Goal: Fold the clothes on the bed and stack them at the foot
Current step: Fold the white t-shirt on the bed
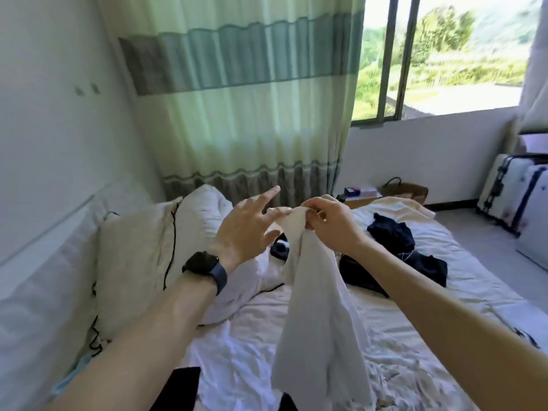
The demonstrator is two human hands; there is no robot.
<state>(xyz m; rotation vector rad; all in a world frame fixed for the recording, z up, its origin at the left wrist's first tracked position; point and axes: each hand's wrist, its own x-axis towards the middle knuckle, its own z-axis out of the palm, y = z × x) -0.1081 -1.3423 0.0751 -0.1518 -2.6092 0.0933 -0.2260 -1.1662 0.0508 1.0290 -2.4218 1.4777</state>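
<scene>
White garment (317, 307) hanging; right hand (330, 225) pinches its top; left hand (246, 228) fingers spread

- Our right hand (329, 223) pinches the bunched top of a white garment (314, 307), which hangs down in a long fold over the bed (237, 351).
- Our left hand (249, 223) is spread, index finger straight, the other fingertips right at the garment's top edge.
- A dark watch (204, 268) sits on our left wrist.
- Dark clothes (391, 232) lie crumpled on the sheet to the right, behind the garment.
- A white pillow (139, 247) lies to the left, a black cable (173, 241) trailing across it.
- Beyond the bed we see a striped curtain (237, 99), a window (444, 54) and a white suitcase (510, 197).
</scene>
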